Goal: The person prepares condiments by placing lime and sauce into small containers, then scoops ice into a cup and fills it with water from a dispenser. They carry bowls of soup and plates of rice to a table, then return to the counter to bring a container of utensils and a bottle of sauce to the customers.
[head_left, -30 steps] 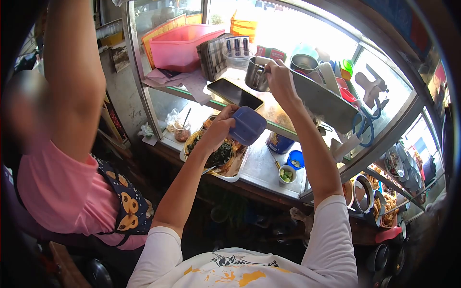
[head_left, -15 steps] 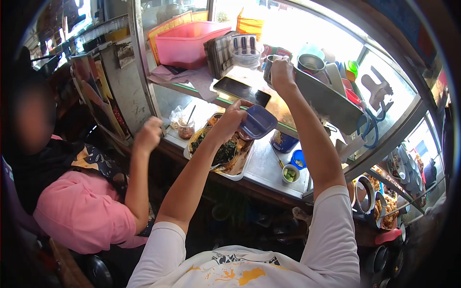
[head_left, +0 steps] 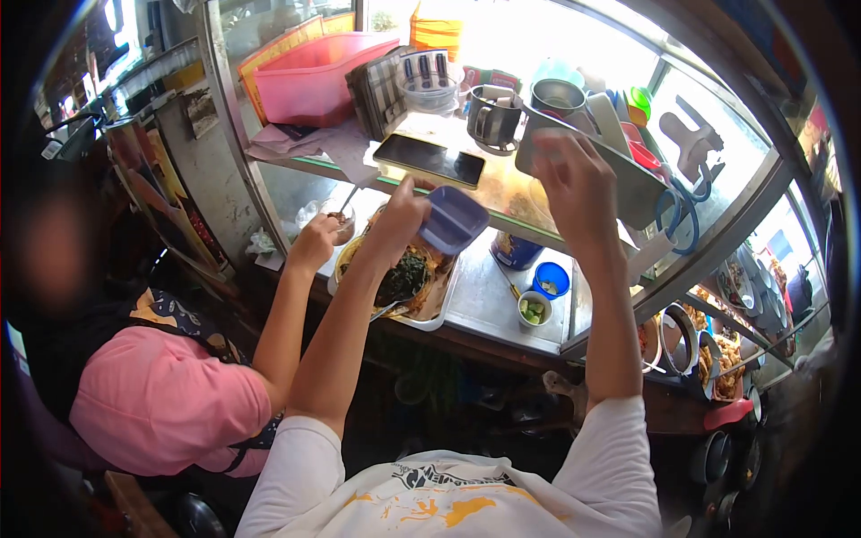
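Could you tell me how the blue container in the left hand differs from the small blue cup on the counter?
The blue container is squarish and dull blue; the small blue cup is round and brighter. The container is held tilted in the air by the left hand; the cup stands upright on the counter, untouched. Both are open-topped.
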A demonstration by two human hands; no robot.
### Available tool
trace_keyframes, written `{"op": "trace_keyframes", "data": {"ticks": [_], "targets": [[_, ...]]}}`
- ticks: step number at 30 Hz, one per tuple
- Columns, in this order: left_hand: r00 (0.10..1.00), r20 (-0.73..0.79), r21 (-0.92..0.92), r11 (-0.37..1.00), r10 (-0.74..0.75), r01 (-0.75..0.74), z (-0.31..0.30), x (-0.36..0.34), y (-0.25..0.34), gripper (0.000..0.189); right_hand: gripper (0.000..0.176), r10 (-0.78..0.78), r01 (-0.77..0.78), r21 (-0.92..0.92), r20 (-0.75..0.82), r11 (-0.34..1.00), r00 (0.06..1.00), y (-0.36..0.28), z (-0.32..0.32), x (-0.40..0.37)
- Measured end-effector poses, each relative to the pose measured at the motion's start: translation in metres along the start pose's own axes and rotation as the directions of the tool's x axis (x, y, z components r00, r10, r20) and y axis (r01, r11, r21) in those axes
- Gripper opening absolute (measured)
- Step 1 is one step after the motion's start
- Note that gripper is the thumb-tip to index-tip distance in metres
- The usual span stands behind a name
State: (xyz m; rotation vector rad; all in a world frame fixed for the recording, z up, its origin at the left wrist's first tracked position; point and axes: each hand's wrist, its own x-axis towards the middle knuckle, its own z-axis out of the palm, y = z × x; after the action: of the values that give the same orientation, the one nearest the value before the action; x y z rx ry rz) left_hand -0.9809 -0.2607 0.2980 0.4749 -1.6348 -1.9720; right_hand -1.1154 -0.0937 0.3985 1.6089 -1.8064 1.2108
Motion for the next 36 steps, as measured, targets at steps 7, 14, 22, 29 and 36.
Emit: {"op": "trace_keyframes", "data": {"ticks": [7,14,22,29,36], "targets": [[0.999,-0.012,0.000,0.999,-0.042,0.042,0.062,-0.092,-0.087,0.025,0.013,0.543,-0.666,0.236,0.421,0.708,0.726,0.029,0.009,-0.185],[0.997,-0.037,0.205,0.976,-0.067,0.073,0.109,-0.135,-0.222,0.018,0.017,0.680,-0.832,0.103,0.526,0.545,0.511,0.059,0.018,-0.279],[0.891,0.067,-0.216,0.865,-0.449,0.452,0.125,-0.128,-0.240,0.022,0.019,0.580,-0.703,0.093,0.495,0.705,0.646,0.102,0.021,-0.304],[0.939,-0.040,-0.151,0.931,-0.341,0.332,0.113,-0.115,-0.263,0.014,0.016,0.658,-0.655,-0.104,0.244,0.748,0.713,0.152,0.037,-0.294],[0.952,-0.103,-0.066,0.957,-0.287,0.281,0.110,-0.086,-0.261,0.013,0.011,0.578,-0.538,-0.212,0.259,0.816,0.774,0.197,0.055,-0.307]]}}
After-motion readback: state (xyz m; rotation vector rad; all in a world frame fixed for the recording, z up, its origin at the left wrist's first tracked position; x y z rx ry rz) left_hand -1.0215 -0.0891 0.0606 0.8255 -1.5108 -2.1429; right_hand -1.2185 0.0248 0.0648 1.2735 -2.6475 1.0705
